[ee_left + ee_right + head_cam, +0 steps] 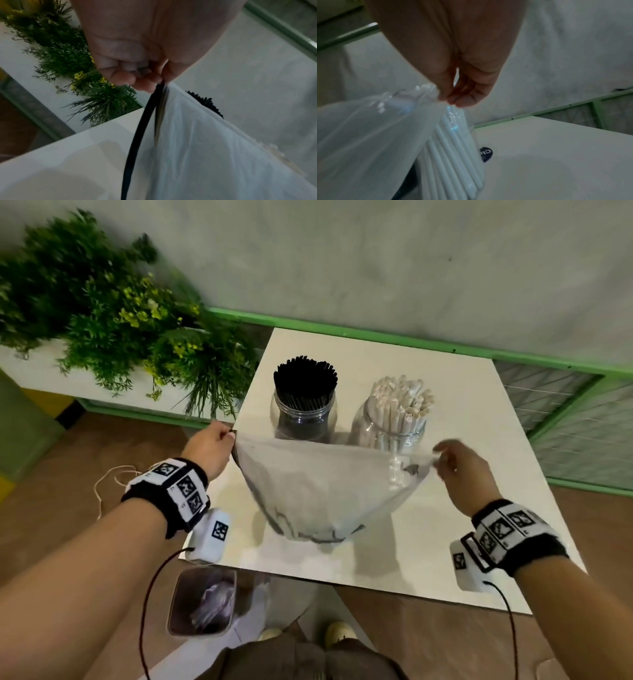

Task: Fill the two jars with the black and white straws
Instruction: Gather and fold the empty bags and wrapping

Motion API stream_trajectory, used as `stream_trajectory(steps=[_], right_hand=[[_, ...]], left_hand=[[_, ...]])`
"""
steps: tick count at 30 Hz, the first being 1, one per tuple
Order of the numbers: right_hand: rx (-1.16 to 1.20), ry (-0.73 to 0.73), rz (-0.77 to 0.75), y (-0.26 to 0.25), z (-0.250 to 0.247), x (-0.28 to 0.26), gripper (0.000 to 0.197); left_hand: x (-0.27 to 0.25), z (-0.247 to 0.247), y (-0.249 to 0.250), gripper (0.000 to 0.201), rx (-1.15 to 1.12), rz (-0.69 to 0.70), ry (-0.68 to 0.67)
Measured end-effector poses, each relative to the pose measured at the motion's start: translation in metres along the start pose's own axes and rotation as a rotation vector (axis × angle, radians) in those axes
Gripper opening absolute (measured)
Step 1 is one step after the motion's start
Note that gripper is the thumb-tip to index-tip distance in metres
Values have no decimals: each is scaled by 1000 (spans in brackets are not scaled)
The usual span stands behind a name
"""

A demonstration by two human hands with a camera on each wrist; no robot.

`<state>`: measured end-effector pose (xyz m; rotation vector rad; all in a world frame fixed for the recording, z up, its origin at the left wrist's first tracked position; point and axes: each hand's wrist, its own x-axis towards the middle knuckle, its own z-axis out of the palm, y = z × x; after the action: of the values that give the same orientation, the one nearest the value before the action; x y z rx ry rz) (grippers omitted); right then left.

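- The left hand (209,448) pinches the left top corner of a clear plastic bag (322,491), fingers curled tight on its dark-edged rim; the left wrist view shows the fingertips (145,81) clamped on that edge.
- The right hand (462,470) pinches the bag's right top corner between thumb and fingers; the right wrist view shows this grip on the crumpled plastic (426,92).
- The bag hangs stretched between both hands above the near half of the white bench (462,412), its bottom sagging toward the surface.
- Behind the bag stand two clear jars, side by side: the left jar (303,419) packed with upright black straws (305,381), the right jar (390,429) packed with white straws (400,402).
- A planter of green foliage (113,313) sits left of the bench.
- A bin (202,601) with crumpled paper stands on the floor, below the bench's near left corner.
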<state>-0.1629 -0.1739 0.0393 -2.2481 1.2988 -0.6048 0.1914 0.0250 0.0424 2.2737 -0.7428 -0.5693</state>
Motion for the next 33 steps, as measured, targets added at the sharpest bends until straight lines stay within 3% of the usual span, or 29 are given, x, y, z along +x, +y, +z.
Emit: stream_trajectory(steps=[3, 5, 8, 10, 12, 14, 16, 19, 21, 26, 29, 33], right_hand=[[110, 251, -143, -34, 9, -3, 36], [97, 261, -285, -54, 27, -28, 36], [-83, -66, -501, -66, 73, -80, 40], [-241, -366, -474, -63, 103, -102, 59], [-334, -587, -343, -57, 127, -111, 79], [-340, -665, -235, -53, 142, -113, 93], [-284, -624, -180, -56, 151, -114, 98], [-143, -368, -257, -66, 160, -123, 83], [-83, -261, -350, -77, 168, -128, 74], [-139, -345, -403, -86, 180, -131, 63], [-102, -402, -346, -78, 176, -127, 42], [-48, -380, -387, -67, 164, -125, 22]], left_hand=[[9, 16, -15, 23, -277, -266, 10], [12, 24, -33, 31, -415, -423, -7], [2, 36, -57, 23, -632, -555, -16], [-11, 45, -67, 32, -796, -568, -11], [-24, 50, -79, 48, -692, -553, -14], [-41, 51, -92, 33, -532, -552, -40], [-58, 51, -100, 8, -426, -574, -142], [-74, 51, -100, 25, -354, -623, -395], [-80, 51, -100, 34, -447, -671, -478], [-86, 57, -96, 25, -654, -644, -610], [-84, 61, -96, 19, -666, -589, -675], [-81, 65, -93, 2, -714, -530, -614]])
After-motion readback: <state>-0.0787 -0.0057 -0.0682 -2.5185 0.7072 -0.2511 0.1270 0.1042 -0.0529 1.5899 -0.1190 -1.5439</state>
